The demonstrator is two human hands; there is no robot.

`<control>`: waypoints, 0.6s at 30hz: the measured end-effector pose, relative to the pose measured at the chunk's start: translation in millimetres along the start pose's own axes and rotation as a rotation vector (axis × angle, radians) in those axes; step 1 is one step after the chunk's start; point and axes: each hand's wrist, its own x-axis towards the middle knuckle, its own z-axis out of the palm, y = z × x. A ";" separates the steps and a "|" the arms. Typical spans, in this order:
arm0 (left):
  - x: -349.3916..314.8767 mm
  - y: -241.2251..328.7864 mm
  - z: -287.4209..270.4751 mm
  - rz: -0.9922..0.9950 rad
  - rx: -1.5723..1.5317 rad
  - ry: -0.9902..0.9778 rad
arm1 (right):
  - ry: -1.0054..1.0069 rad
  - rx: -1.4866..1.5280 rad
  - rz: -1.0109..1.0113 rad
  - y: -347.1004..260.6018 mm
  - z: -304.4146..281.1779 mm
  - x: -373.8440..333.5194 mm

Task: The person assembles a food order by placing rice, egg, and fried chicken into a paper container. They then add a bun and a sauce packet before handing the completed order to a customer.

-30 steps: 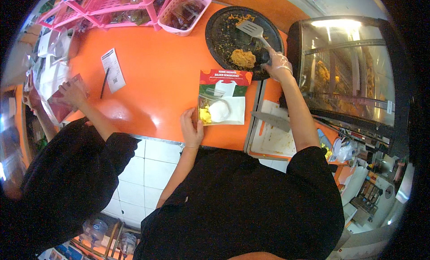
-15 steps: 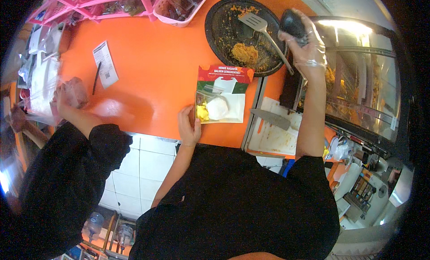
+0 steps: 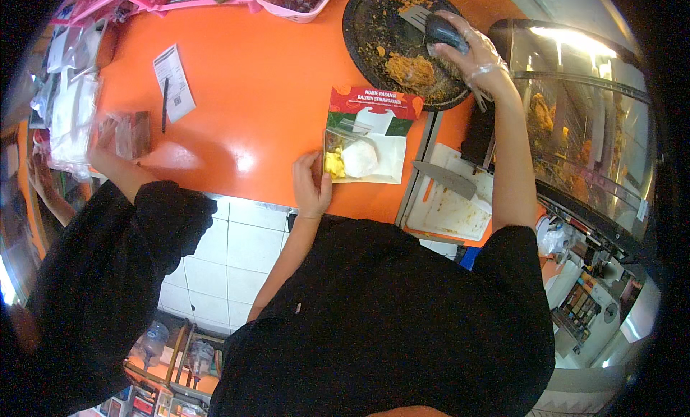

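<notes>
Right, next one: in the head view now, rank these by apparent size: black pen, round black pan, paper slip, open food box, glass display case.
Largest to smallest, as they look in the head view:
1. glass display case
2. round black pan
3. open food box
4. paper slip
5. black pen

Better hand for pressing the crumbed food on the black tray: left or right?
Right, probably: the right hand grips a dark rounded object over the black tray, close to the crumbed food. The left hand is at the open box's left edge, farther off.
</notes>
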 end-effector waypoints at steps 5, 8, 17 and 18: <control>0.1 0.9 3.4 0.003 -0.013 0.003 | 0.139 -0.249 0.048 21.7 54.1 -26.2; 1.4 0.0 6.2 0.015 0.026 0.012 | 0.040 -0.065 0.348 49.2 46.7 -34.8; -0.9 -0.6 8.8 0.007 0.000 0.011 | 0.298 -0.064 0.164 35.0 18.7 -41.5; -0.8 -1.3 9.4 0.008 0.013 0.011 | 0.309 -0.100 0.116 25.2 23.6 -37.0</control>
